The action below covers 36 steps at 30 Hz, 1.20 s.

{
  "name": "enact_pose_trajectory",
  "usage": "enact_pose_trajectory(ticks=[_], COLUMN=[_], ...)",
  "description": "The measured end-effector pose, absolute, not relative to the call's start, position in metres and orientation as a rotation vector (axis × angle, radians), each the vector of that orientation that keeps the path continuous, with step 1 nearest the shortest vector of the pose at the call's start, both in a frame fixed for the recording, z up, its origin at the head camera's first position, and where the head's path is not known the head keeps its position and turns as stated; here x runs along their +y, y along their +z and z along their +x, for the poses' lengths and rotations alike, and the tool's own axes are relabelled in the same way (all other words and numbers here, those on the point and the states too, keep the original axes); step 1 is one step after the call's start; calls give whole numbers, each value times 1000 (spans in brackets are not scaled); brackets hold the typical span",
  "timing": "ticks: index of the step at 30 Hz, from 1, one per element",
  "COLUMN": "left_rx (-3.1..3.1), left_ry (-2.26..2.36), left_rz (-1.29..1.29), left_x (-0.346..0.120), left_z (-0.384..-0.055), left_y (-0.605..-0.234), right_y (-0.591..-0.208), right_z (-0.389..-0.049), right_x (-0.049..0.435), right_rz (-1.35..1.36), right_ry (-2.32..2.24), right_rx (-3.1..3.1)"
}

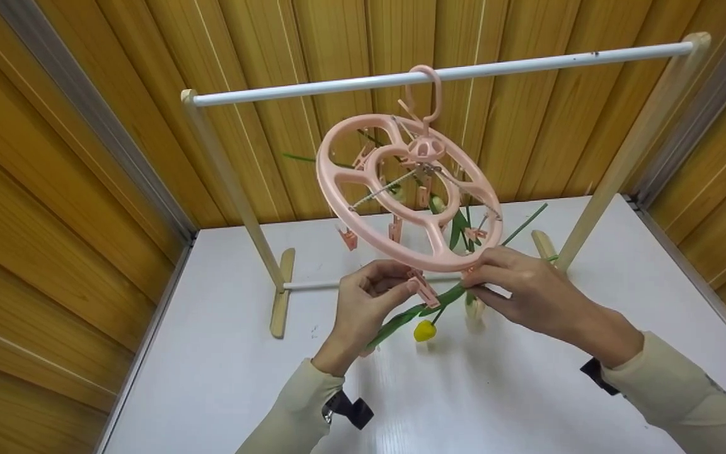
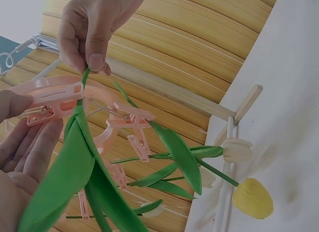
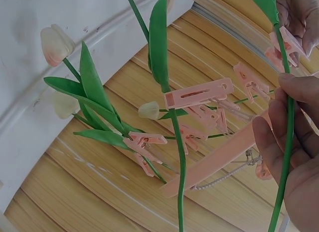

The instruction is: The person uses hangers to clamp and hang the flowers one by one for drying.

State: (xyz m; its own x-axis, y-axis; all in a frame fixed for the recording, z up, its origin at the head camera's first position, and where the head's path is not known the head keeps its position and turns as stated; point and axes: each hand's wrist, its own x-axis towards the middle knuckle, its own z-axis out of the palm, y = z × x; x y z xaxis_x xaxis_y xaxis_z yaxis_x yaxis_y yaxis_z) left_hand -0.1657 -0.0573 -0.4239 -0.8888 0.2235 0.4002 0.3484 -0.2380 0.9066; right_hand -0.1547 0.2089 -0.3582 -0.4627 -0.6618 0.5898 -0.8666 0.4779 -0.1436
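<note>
A round pink clip hanger (image 1: 344,211) hangs tilted from a white rail. My left hand (image 1: 363,306) pinches one of its pink clothespins (image 2: 55,100) between thumb and fingers. At that clothespin's tip lies the green stem (image 3: 288,152) of an artificial tulip; I cannot tell whether the clip bites on it. My right hand (image 3: 304,117) pinches this stem, its leaves (image 2: 60,177) hanging below the clip in the left wrist view. A yellow tulip (image 2: 252,198) and white tulips (image 3: 56,45) hang head-down from other clothespins (image 3: 199,93).
The white rail (image 1: 527,68) rests on wooden posts (image 1: 634,151) with feet on a white table (image 1: 224,378). A lower white bar (image 1: 312,285) joins the posts. Yellow wood-panelled walls (image 1: 262,157) stand behind and at both sides.
</note>
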Motion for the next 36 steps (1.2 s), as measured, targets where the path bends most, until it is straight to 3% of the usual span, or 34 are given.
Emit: enact_pose_trajectory(ticks=[36], left_rx=[-1963], left_ry=[-2189], left_rz=[-698], left_x=[-74], left_z=[-172], left_y=[-434], right_y=[-344], right_z=[-154], right_x=[224], right_rz=[1238], right_ry=[541], right_rx=[-2268])
